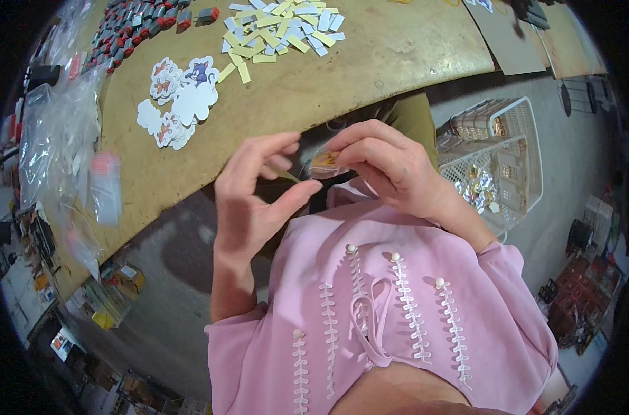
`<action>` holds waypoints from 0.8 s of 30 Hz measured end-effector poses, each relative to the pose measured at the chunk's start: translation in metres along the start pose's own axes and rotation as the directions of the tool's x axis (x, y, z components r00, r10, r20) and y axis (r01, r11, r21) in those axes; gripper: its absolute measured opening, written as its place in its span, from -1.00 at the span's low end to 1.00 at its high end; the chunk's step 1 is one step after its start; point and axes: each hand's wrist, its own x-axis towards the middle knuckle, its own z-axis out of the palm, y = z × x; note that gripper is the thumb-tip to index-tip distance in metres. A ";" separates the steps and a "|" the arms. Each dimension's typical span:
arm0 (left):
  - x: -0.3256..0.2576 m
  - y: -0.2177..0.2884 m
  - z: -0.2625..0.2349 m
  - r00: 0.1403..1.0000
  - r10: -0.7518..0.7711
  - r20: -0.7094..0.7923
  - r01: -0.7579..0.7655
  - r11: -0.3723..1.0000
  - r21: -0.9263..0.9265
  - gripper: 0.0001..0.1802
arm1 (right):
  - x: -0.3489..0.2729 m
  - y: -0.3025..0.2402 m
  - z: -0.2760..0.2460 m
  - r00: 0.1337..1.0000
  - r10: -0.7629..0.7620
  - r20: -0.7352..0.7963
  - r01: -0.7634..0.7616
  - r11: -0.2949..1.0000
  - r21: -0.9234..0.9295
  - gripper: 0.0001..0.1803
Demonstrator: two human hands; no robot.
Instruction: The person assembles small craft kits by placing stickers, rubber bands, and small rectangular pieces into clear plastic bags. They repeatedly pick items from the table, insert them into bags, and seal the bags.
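In front of my chest, my right hand (390, 166) pinches a small clear plastic packet (323, 164) with something yellow-orange inside. Facing it from the left is my left hand (256, 190), its fingers curved and its thumb pointing at the packet. A thin yellowish strip (287, 176), seen nearly edge-on, sits between that thumb and the fingers. On the table beyond lie a loose heap of yellow and white paper strips (280, 31) and several white die-cut cards (193, 100) with cartoon animals.
The wooden table (397, 59) slants across the front, its edge just beyond my hands. Small grey-and-red items (138, 28) crowd its far left, beside clear plastic bags (59, 138). White plastic baskets (529, 155) with shiny packets stand low on the right. A cardboard sheet (504, 34) lies far right.
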 end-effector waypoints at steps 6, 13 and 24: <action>-0.010 -0.016 0.023 0.999 0.017 -0.035 -0.023 0.986 -0.165 -0.81 | 0.007 -0.001 -0.001 0.998 0.013 -0.059 -0.013 1.000 0.007 -0.77; -0.013 -0.017 0.031 0.992 -0.092 -0.084 0.054 0.926 -0.375 -0.95 | 0.005 0.003 0.000 0.965 0.254 -0.058 -0.224 0.923 0.313 -0.89; -0.014 -0.022 0.042 0.997 -0.052 -0.063 0.026 0.930 -0.366 -0.92 | 0.006 0.007 -0.003 0.960 0.239 0.144 -0.257 0.958 0.127 -0.84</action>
